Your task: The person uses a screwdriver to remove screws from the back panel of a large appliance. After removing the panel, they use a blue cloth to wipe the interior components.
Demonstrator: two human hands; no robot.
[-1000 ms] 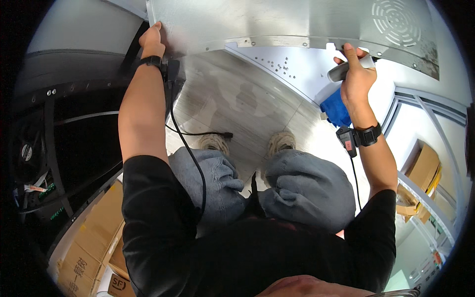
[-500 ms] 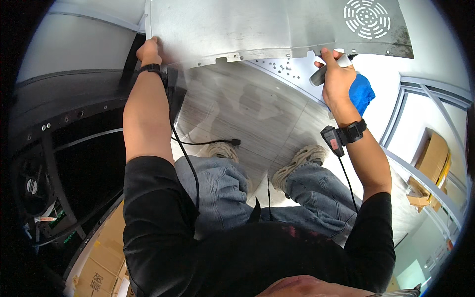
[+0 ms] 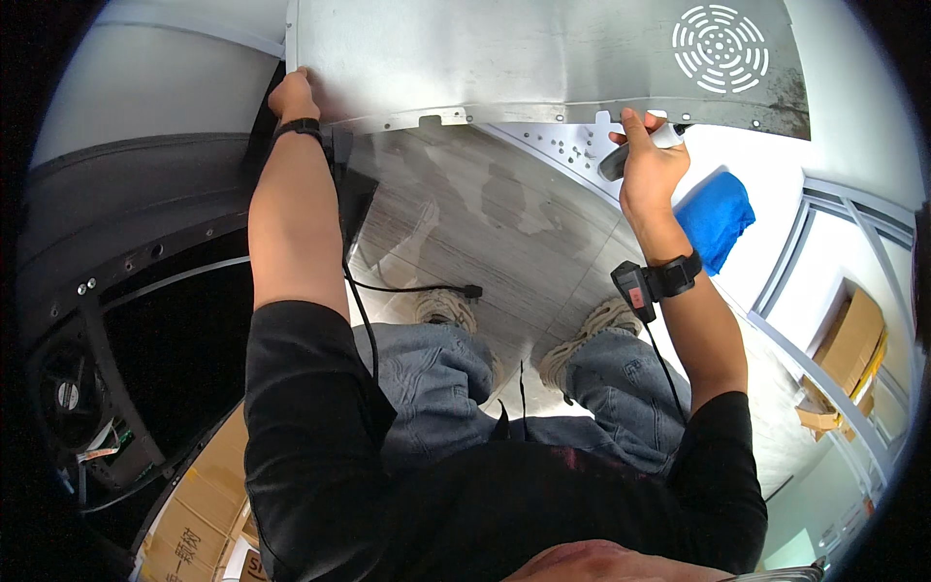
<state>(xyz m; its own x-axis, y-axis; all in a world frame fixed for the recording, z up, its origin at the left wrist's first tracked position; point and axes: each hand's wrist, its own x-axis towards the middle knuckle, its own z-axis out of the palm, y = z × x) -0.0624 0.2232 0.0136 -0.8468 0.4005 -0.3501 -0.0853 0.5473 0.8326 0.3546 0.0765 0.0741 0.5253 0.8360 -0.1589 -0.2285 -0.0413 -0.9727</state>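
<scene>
A broad bare-metal panel [image 3: 465,58] with a round slotted vent [image 3: 721,48] spans the top of the view. Its near edge carries small holes and notches. My left hand [image 3: 294,95] is closed on the panel's left edge, fingertips partly hidden. At the near edge, towards the right, my right hand [image 3: 652,165] is closed around a grey-and-white handheld tool [image 3: 615,163], perhaps an electric screwdriver. The thumb of that hand lies against the panel's edge. Small screws [image 3: 562,145] are scattered on the white surface [image 3: 737,155] just left of the tool.
A blue cloth [image 3: 718,221] lies right of my right wrist. On the left stands a black cabinet frame [image 3: 145,242] with a fan [image 3: 68,393] inside. Cardboard boxes [image 3: 199,514] sit lower left, and another [image 3: 849,339] at right. A black cable [image 3: 417,288] crosses the floor by my shoes.
The panel's near edge sits slightly lower in view, mostly at its right side. My right hand has shifted a little down and left, and the blue cloth shows more fully. Both grips look unchanged.
</scene>
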